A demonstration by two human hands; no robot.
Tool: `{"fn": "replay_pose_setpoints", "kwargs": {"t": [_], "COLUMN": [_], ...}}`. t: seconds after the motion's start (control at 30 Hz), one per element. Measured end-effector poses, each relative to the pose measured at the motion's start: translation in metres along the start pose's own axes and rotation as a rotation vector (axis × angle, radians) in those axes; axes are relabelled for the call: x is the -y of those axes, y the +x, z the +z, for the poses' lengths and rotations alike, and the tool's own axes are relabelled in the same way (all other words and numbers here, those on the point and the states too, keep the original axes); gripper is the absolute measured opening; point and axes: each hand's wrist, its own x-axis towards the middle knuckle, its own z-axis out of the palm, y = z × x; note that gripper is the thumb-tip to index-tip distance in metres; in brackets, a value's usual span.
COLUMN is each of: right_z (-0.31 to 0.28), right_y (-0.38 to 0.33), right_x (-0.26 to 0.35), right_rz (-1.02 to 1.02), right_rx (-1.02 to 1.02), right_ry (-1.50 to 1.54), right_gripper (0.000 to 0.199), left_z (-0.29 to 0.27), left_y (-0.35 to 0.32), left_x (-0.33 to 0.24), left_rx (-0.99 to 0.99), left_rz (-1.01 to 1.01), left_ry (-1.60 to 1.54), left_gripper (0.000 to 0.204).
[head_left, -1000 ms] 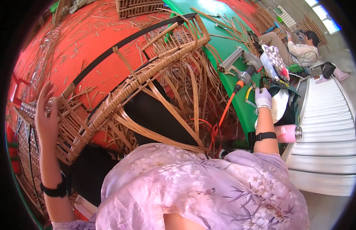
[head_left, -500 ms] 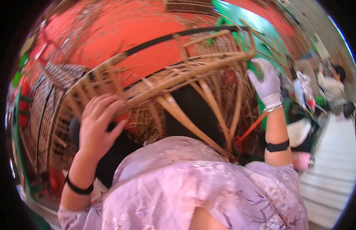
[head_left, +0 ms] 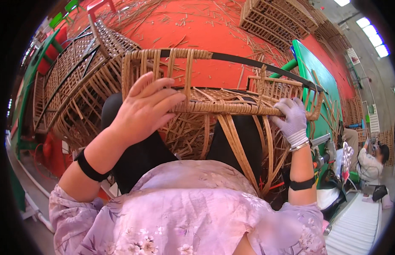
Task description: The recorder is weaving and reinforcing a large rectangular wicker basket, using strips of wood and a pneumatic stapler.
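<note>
A part-woven wicker basket [head_left: 214,108] with a black frame [head_left: 248,61] lies across my lap. Brown strips wrap the left part of its far rim, while a middle stretch of black shows bare. My left hand [head_left: 146,106], bare and with fingers spread, is at the basket's left part beside the upright strips; whether its fingertips touch them is unclear. On the right, my right hand [head_left: 291,117], in a pale knitted glove, has its fingers bent over the near rim. Long loose strips [head_left: 238,148] hang from that rim towards me.
A larger woven basket [head_left: 85,80] stands at the left. Cut strips litter the red floor [head_left: 197,34]. A green board [head_left: 321,80] leans at the right, with stacked wicker baskets [head_left: 276,23] behind. Another person [head_left: 372,161] sits at far right.
The basket has swung from a slant to nearly level. My right hand has come from just off its right end onto the near rim. My left hand has moved right, fingers still spread.
</note>
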Motion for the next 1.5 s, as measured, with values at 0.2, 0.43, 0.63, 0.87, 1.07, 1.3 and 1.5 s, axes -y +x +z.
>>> {"fn": "replay_pose_setpoints", "kwargs": {"t": [0.2,0.43,0.63,0.87,1.07,1.3,1.5], "right_z": [-0.018,-0.056,0.009,0.029,0.027,0.019,0.006], "right_y": [0.016,0.058,0.048,0.05,0.055,0.069,0.067], "right_x": [0.012,0.097,0.161,0.169,0.175,0.185,0.169], "right_rz": [0.103,-0.037,-0.265,-0.213,-0.238,-0.288,-0.238], "right_rx": [0.196,-0.085,-0.021,-0.046,-0.134,-0.218,-0.237], "right_ry": [0.162,0.572,0.205,0.142,0.202,0.319,0.428], "right_gripper": [0.032,0.022,0.026,0.035,0.028,0.016,0.019], "left_z": [0.003,-0.001,-0.004,-0.007,-0.003,0.012,0.007], "left_y": [0.005,-0.001,-0.004,-0.018,-0.029,-0.039,-0.039], "left_x": [0.009,0.003,0.007,0.009,0.02,0.033,0.03], "left_rx": [-0.029,0.012,0.036,-0.074,-0.317,-0.406,-0.341], "left_rz": [-0.076,-0.107,-0.085,-0.123,-0.341,-0.539,-0.564], "left_ry": [-0.028,-0.128,-0.21,-0.251,-0.126,-0.362,-0.379], "left_gripper": [0.045,0.045,0.043,0.044,0.05,0.069,0.071]}}
